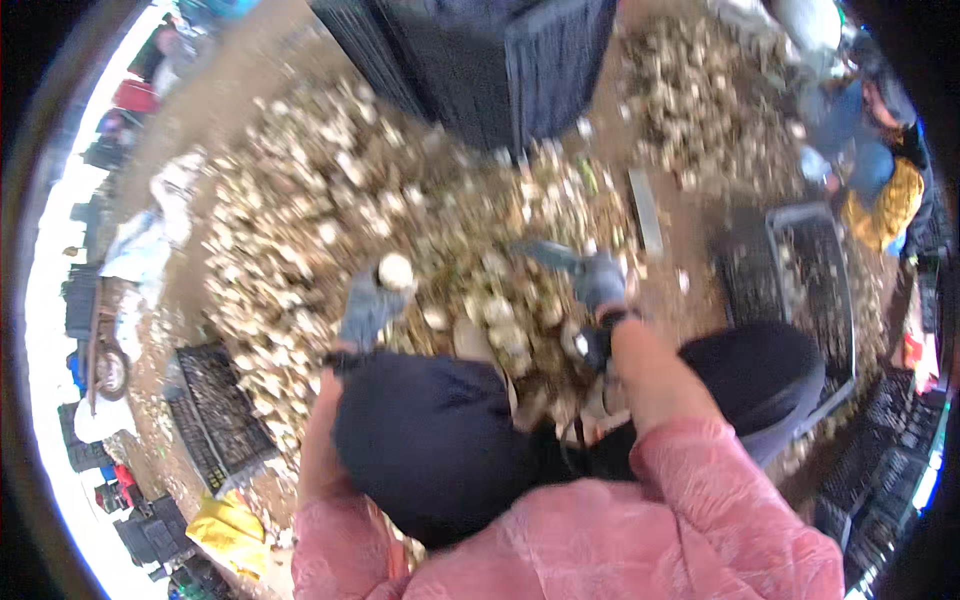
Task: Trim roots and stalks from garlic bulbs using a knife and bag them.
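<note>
My left hand, in a grey glove, holds a round white bulb, which looks like garlic or onion. In my right hand, also gloved, is a knife whose blade points left over the heap. Between and beyond both hands spreads a pile of pale bulbs with dry stalks, blurred by motion. Several larger bulbs lie just in front of my knees. A dark object with a white spot sits below my right wrist; what it is I cannot tell.
A tall dark ribbed crate stack rises ahead. Black plastic crates stand to the right and left. A pale flat strip lies on the soil. At far right a person is near another bulb heap. A yellow sack lies lower left.
</note>
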Tool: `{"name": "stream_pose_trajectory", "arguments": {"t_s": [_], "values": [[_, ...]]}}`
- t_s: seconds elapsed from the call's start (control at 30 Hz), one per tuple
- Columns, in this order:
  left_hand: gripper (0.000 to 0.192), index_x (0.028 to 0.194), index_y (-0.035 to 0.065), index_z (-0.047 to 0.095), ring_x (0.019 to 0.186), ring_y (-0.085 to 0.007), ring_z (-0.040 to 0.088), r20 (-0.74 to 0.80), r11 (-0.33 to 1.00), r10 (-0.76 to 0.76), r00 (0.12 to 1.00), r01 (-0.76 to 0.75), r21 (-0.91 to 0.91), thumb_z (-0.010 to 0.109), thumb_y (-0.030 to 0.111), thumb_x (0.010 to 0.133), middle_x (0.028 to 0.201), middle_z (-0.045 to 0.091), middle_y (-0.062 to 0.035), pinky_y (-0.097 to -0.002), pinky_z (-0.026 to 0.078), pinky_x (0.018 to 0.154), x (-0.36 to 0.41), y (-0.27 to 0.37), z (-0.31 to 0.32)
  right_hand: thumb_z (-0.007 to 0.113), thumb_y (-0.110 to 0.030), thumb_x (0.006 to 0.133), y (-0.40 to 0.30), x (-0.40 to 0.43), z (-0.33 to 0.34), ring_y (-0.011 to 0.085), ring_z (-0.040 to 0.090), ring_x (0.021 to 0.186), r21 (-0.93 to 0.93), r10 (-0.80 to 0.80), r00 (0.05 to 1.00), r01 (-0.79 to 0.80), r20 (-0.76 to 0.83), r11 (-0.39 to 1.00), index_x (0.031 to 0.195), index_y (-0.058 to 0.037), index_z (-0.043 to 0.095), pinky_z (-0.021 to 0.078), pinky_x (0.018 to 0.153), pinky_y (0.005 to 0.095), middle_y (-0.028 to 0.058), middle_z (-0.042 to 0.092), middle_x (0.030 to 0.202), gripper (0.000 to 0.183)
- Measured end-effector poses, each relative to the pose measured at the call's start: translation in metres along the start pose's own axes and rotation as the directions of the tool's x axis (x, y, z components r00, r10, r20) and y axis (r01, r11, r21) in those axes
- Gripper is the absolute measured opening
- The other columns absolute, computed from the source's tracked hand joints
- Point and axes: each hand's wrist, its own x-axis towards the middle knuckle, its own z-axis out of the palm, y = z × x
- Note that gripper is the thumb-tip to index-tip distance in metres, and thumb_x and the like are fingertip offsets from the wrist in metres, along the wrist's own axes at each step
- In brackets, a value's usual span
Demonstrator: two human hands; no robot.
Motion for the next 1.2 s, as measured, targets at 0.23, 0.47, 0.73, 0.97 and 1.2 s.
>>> {"name": "stream_pose_trajectory", "arguments": {"t_s": [0.23,0.47,0.73,0.97,1.2], "values": [[0.056,0.108,0.002,0.053,0.081,-0.0159,0.06,-0.063,0.948,0.204,0.977,-0.213,-0.237,0.075,0.019,0.06,0.093,0.061,-0.006,-0.0267,0.05,0.071,-0.069,0.085,-0.089,0.064,-0.032,0.076,0.047,0.083,0.056,0.0288,0.048,0.114,0.008,0.133,0.989,-0.134,0.061,0.991,0.125,-0.0162,0.047,0.0396,0.097,0.038,0.0124,0.045,0.129,0.055],[0.051,0.11,0.0012,0.052,0.077,-0.0117,0.056,0.082,0.955,0.284,0.955,-0.274,-0.114,0.071,0.023,0.068,0.09,0.059,-0.0043,-0.0244,0.047,0.066,-0.171,0.219,-0.091,0.059,-0.039,0.077,-0.031,0.045,0.035,0.0293,0.049,0.11,0.167,-0.206,0.948,0.168,0.244,0.972,0.128,-0.0116,0.043,0.0418,0.091,0.0381,0.0126,0.052,0.122,0.06],[0.031,0.094,0.0053,0.057,0.064,-0.0111,0.057,0.458,0.997,0.06,0.887,-0.032,-0.068,0.072,0.015,0.068,0.075,0.061,-0.0028,-0.0262,0.048,0.057,-0.101,0.174,-0.002,0.051,-0.013,0.078,-0.031,0.01,-0.008,0.0274,0.064,0.078,-0.198,-0.566,0.8,0.599,0.201,0.776,0.092,-0.0126,0.067,0.0503,0.062,0.0369,0.0064,0.067,0.083,0.021],[0.043,0.1,0.0017,0.059,0.08,-0.0265,0.059,0.594,0.544,-0.087,0.8,-0.461,0.701,0.062,0.036,0.074,0.09,0.063,-0.0131,-0.0364,0.048,0.073,-0.028,-0.134,0.139,0.055,-0.052,0.079,-0.011,0.021,0.024,0.0298,0.037,0.124,0.317,-0.134,0.914,0.005,0.384,0.948,0.127,-0.0073,0.046,0.0318,0.101,0.0367,0.0121,0.043,0.133,0.066],[0.056,0.123,0.0045,0.048,0.103,-0.0287,0.055,0.777,0.804,-0.302,0.552,-0.29,0.518,0.06,0.035,0.078,0.116,0.056,-0.0137,-0.0383,0.042,0.089,-0.057,-0.093,0.15,0.059,-0.044,0.08,-0.01,0.011,0.053,0.0257,0.048,0.115,0.23,-0.05,0.849,-0.085,0.526,0.97,0.126,-0.0061,0.046,0.0419,0.093,0.0349,0.0117,0.051,0.125,0.061]]}}
